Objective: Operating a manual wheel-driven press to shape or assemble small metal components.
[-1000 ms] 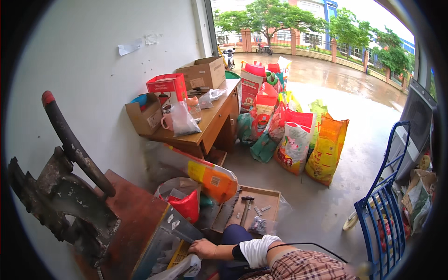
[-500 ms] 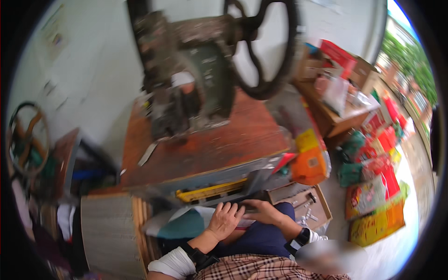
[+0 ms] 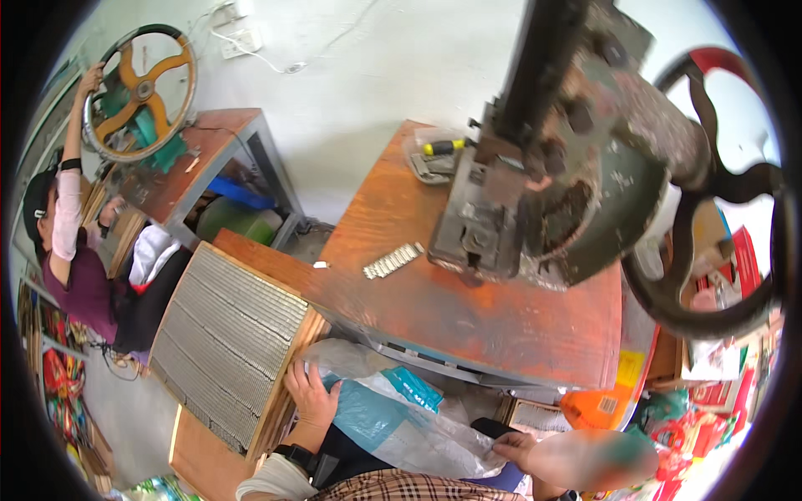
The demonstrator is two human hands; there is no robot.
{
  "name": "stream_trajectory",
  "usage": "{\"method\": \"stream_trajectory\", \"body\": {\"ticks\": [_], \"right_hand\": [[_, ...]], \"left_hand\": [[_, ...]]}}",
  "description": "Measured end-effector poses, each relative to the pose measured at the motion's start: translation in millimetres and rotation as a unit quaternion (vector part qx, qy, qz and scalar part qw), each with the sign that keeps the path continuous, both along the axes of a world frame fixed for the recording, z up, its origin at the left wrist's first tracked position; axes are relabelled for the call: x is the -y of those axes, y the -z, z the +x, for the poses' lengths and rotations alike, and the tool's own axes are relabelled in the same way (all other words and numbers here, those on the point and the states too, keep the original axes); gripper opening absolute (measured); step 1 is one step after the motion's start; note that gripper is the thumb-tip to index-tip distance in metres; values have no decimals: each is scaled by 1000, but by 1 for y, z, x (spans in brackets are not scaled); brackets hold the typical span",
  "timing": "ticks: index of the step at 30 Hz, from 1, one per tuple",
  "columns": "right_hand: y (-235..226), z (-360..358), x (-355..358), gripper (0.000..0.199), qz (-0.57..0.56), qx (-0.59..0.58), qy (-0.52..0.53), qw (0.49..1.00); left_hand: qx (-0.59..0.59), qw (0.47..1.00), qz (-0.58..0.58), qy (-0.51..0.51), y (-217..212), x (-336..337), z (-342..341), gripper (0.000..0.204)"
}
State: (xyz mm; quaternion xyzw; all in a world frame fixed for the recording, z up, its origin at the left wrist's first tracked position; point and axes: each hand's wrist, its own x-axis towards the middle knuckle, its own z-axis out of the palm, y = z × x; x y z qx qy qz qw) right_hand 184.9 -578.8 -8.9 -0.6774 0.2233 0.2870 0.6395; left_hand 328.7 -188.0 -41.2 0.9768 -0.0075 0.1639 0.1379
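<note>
Fingers of the left hand (image 3: 311, 394) lie spread on a wooden tray (image 3: 230, 346). Right hand (image 3: 515, 447) fingers pinch the plastic bag (image 3: 393, 413) between both hands, below the worktop (image 3: 468, 309).

- Left hand (image 3: 311, 394): bare, no glove, no ring visible.
- Left wrist: black watch (image 3: 294, 456) on a dark strap.
- Left forearm: white sleeve (image 3: 271, 483), snug, ending just below the watch.
- Right hand (image 3: 516, 447): bare; the forearm behind it is blurred, so nothing worn there can be made out.
- Torso: plaid shirt (image 3: 393, 488), tan with dark and red lines.
- Lap: dark navy cloth (image 3: 355, 457).
</note>
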Motion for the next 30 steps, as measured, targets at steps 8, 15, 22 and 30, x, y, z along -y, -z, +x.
{"method": "stream_trajectory", "body": {"ticks": [8, 15, 22, 30], "right_hand": [[-49, 22, 5, 19, -192, 34, -32, 980], [-40, 18, -9, 17, -305, 103, -28, 946], [-63, 38, -114, 42, -305, 531, -322, 722], [20, 131, -154, 57, -437, 597, -472, 479]], "left_hand": [[33, 983, -181, -6, -11, 7, -29, 60], [53, 896, -431, -97, 18, 16, -36, 57], [-131, 648, -739, -128, 28, 8, -39, 26], [-345, 418, -831, -126, 21, 47, -34, 31]]}}
